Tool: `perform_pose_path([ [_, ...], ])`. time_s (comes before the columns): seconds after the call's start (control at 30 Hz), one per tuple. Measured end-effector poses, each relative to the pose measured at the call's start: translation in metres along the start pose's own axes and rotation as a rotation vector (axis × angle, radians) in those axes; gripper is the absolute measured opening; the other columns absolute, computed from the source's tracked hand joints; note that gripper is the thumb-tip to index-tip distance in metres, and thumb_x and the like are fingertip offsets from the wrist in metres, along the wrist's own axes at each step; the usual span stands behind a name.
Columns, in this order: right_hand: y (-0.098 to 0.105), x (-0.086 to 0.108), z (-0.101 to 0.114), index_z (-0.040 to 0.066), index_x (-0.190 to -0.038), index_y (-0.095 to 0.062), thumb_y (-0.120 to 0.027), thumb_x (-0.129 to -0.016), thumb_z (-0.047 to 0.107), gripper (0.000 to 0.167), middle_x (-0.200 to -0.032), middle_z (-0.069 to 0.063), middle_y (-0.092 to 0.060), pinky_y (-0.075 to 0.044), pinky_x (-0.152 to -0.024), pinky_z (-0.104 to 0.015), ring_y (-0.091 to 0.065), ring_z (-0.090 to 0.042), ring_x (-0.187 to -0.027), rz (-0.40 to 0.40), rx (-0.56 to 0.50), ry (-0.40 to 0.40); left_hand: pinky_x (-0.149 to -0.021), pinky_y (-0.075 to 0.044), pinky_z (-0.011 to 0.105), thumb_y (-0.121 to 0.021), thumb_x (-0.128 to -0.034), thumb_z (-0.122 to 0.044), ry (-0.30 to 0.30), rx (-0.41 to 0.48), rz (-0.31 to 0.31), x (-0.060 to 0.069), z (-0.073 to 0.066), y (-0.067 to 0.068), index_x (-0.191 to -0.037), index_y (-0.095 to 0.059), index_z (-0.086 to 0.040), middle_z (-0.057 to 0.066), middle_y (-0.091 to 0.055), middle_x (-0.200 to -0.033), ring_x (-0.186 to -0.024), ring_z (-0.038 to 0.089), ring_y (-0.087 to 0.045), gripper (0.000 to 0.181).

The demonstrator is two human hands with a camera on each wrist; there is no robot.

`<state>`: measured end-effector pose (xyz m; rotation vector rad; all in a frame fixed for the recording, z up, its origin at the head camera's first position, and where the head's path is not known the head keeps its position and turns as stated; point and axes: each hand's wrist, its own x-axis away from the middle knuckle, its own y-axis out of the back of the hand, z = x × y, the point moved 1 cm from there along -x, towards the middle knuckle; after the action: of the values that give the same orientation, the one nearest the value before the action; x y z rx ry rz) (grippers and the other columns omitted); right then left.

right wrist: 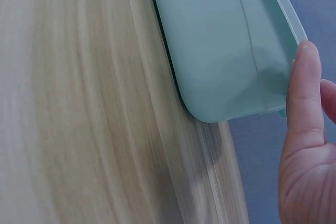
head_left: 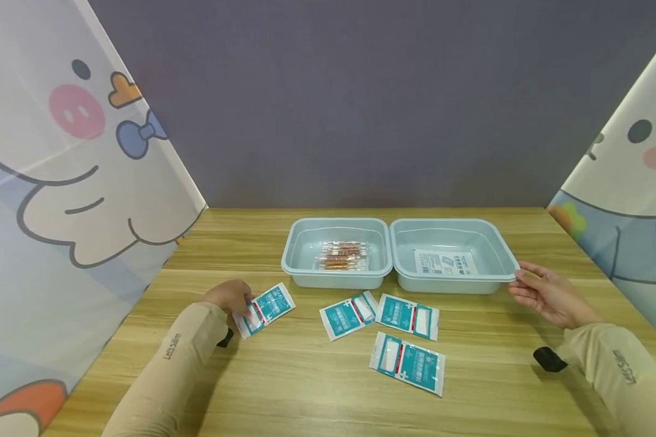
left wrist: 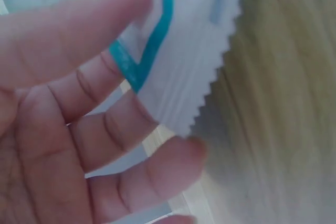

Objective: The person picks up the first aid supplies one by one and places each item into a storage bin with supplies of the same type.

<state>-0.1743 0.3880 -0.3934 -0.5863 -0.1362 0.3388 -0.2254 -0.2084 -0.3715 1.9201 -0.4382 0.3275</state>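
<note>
My left hand (head_left: pixel 231 296) pinches the near-left end of a teal-and-white packet (head_left: pixel 271 305) on the table's left side. In the left wrist view, my thumb lies over the packet's white end with its serrated edge (left wrist: pixel 197 77). On the right, my right hand (head_left: pixel 549 297) holds the front right corner of a light blue plastic tray (head_left: pixel 454 284), thumb at the rim; its other fingertips are partly hidden. Inside that tray lies a white printed packet (head_left: pixel 445 262). Three similar teal packets lie in front of the trays: one left (head_left: pixel 350 315), one right (head_left: pixel 408 317), one nearer (head_left: pixel 408 364).
A second light blue tray (head_left: pixel 336 280) stands directly left of the held one, with several brown, white-ended swabs (head_left: pixel 343 255) inside. Behind the wooden table (head_left: pixel 284 388) rises a grey panel (head_left: pixel 328 109). Cartoon-printed panels (head_left: pixel 87 152) flank both sides.
</note>
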Motion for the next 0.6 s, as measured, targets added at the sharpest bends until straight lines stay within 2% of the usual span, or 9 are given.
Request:
perform_pose_path([
  [0.17,0.000,0.001,-0.001,0.015,-0.107,-0.063,-0.042,-0.102,0.003,0.025,-0.086,-0.014,-0.070,-0.056,-0.070,-0.027,-0.071,-0.020,-0.078,-0.007,-0.006,0.007,-0.048,-0.034,0.021,-0.069,-0.0814,0.004,-0.054,0.028,0.038,-0.001,0.000,0.002,-0.080,-0.063,-0.006,0.003,-0.049,-0.064,-0.050,0.011,-0.039,0.012],
  [0.3,0.001,0.001,-0.001,0.014,-0.108,-0.063,-0.040,-0.102,0.002,0.027,-0.086,-0.015,-0.070,-0.056,-0.070,-0.027,-0.071,-0.021,-0.078,0.002,-0.023,0.010,-0.046,-0.032,0.019,-0.068,-0.0836,0.005,-0.109,0.061,0.082,0.001,-0.004,0.006,-0.080,-0.061,-0.007,0.000,-0.045,-0.056,-0.046,0.009,-0.036,0.015],
  [0.47,0.001,0.000,-0.002,0.014,-0.109,-0.063,-0.038,-0.103,0.001,0.028,-0.086,-0.015,-0.070,-0.056,-0.070,-0.027,-0.071,-0.021,-0.078,0.003,-0.027,0.014,-0.046,-0.029,0.018,-0.068,-0.0834,0.005,-0.184,0.073,0.103,0.008,-0.010,0.012,-0.083,-0.060,-0.008,-0.001,-0.050,-0.054,-0.046,0.008,-0.039,0.015],
  [0.6,0.002,-0.001,-0.002,0.014,-0.109,-0.063,-0.038,-0.103,0.002,0.028,-0.086,-0.015,-0.070,-0.056,-0.069,-0.027,-0.071,-0.021,-0.077,0.001,-0.017,0.019,-0.047,-0.029,0.018,-0.067,-0.0820,0.007,-0.273,0.149,0.134,0.013,-0.014,0.018,-0.083,-0.062,-0.003,0.000,-0.059,-0.059,-0.045,0.007,-0.043,0.011],
])
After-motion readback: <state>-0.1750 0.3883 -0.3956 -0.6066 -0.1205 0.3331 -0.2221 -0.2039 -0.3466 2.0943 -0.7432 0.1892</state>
